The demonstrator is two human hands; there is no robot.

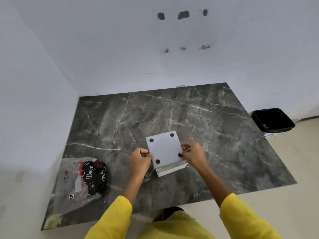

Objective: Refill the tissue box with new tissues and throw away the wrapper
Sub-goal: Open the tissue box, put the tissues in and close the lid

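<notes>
A white square tissue box [170,168] lies upside down on the dark marble table [224,135]. Its white bottom panel [164,149], with black round feet at the corners, is tilted up from the box at the near edge. My left hand [140,160] pinches the panel's left edge and my right hand [194,155] pinches its right edge. A pack of tissues in a clear wrapper printed black, red and "Dove" [86,180] lies at the table's near left. Whether the box holds tissues is hidden.
A black waste bin [272,120] with a dark liner stands on the floor past the table's far right corner. White walls close the far and left sides. My yellow sleeves [241,219] hang over the near table edge.
</notes>
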